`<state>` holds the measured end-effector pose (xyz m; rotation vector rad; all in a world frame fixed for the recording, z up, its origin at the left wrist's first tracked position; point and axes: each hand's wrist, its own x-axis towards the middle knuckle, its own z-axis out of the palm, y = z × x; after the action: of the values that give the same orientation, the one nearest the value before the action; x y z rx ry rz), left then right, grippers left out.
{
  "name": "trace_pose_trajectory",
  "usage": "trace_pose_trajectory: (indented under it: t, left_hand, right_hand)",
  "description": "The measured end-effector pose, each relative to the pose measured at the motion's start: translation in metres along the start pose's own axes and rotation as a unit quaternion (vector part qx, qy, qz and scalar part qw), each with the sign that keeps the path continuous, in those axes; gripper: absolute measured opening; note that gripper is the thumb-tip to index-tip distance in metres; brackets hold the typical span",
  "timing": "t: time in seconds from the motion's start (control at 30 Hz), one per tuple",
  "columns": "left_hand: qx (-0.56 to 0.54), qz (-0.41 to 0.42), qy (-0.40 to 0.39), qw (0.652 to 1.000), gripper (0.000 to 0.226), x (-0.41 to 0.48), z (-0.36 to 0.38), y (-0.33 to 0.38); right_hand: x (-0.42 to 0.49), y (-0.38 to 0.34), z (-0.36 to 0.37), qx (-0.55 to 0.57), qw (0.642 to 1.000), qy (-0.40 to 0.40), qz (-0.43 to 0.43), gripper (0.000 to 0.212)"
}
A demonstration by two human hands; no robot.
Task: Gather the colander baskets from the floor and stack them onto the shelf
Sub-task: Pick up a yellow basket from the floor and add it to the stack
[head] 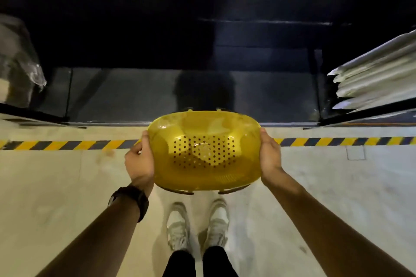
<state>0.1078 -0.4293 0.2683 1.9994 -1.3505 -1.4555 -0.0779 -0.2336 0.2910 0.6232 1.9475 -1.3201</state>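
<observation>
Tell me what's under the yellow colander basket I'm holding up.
Below the yellow colander basket, held between the left hand and right hand, are pale floor and two white shoes. The floor directly beneath it is covered.

No readable text, label, brand or number shows anywhere. The only sign is the yellow-and-black striped hazard tape (67, 144) running left to right across the pale concrete floor (56, 186).
</observation>
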Motion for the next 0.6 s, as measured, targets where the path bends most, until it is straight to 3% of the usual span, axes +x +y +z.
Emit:
trace_pose_trajectory:
  t: [0.1,0.27,0.47,0.6]
  left_hand:
    - [-0.015,-0.02,0.006,1.0,0.054,0.011,0.013,-0.016]
    - [-0.025,-0.043,0.003,0.999,0.051,0.026,0.018,-0.033]
    - [-0.003,-0.042,-0.004,0.999,0.049,0.034,0.027,-0.048]
    - [0.015,-0.03,-0.003,0.999,0.054,0.041,0.032,-0.057]
  right_hand:
    - [0.023,0.015,0.009,0.002,1.0,0.0,0.006,0.049]
    - [0.043,0.03,0.026,-0.012,1.0,-0.006,0.022,0.051]
    - [0.058,0.04,0.033,0.001,1.0,0.001,0.032,0.033]
    - [0.063,0.045,0.036,0.05,0.998,-0.018,0.028,0.039]
